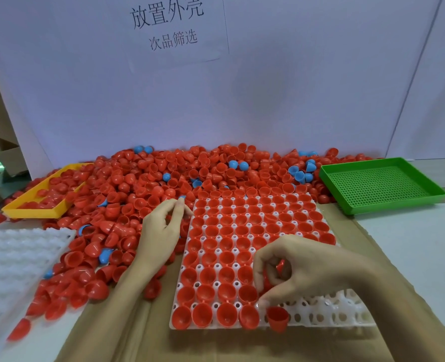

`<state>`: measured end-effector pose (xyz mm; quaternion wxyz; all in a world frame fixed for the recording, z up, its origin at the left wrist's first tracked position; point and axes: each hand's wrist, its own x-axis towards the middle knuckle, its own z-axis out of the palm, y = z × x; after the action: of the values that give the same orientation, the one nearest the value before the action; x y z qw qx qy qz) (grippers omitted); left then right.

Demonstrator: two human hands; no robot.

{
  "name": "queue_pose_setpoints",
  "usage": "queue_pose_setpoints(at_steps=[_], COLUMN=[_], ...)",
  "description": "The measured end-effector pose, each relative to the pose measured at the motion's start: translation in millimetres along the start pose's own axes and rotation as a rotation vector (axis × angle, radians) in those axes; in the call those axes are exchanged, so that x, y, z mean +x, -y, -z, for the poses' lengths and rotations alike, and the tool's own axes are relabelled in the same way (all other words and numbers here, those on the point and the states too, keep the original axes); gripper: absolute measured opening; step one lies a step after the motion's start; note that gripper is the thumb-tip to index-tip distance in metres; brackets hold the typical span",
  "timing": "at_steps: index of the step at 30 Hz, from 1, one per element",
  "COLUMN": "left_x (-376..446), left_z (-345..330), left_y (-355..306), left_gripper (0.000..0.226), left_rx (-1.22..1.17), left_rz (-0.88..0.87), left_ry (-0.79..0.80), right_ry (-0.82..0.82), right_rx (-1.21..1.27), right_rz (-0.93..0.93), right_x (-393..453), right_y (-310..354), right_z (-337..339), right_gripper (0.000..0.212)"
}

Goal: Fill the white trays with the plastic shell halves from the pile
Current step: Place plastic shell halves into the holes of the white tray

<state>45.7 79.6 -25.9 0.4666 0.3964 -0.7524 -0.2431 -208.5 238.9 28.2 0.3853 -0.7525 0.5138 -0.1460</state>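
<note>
While near-row cells stay empty | right hand (292, 267) grips red shells (277, 318) above white tray (346, 309) | left hand (164, 226) relaxed, holding nothing, beside pile (164, 178) | next: seat shell cup-up.

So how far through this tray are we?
Nearly full: the white tray holds red shells in every row except the near-right corner. The right hand holds red shells there, one shell just seated; the left hand is at the pile. A second white tray waits, unfilled.
</note>
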Motion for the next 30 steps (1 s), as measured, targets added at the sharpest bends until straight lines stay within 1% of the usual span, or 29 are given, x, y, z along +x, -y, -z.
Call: queue_pose_setpoints(at_steps=[3,5,6,11,12,14,16,17,22,27,30], left_x=[27,54,66,111,115,119,118,118,117,112,110], left_z=[6,8,8,10,8,4,-1,-1,6,6,6], left_y=[10,23,30,58,62,68,74,77,80,77,73], left_gripper=[0.021,0.009,0.008,0.038,0.043,0.052,0.053,0.052,0.034,0.036,0.034], left_rx=[0.11,0.273,0.363,0.732,0.786,0.856,0.881,0.878,0.838,0.879,0.869], left_rz=[-0.015,-0.02,-0.019,-0.074,-0.088,-0.121,-0.148,-0.154,-0.16,-0.146,-0.154], left_ry=[-0.035,-0.017,0.011,0.164,0.209,0.352,0.47,0.488,0.443,0.43,0.385], right_ry=[-0.062,-0.113,-0.134,-0.196,-0.208,-0.225,-0.233,-0.232,-0.232,-0.244,-0.256], right_rx=[-0.012,-0.007,-0.001,0.034,0.033,0.026,0.023,0.022,0.031,0.013,0.003], right_rz=[0.026,0.038,0.046,0.064,0.063,0.06,0.062,0.064,0.078,0.082,0.085], right_x=[3,5,6,10,10,11,12,12,13,13,13], right_y=[-3,-5,-6,-10,-11,-13,-14,-14,-13,-13,-13], right_z=[-1,-1,-1,-2,-3,-3,-3,-3,-4,-4,-4], right_gripper=[0.024,0.024,0.024,0.033,0.033,0.034,0.033,0.033,0.031,0.03,0.03])
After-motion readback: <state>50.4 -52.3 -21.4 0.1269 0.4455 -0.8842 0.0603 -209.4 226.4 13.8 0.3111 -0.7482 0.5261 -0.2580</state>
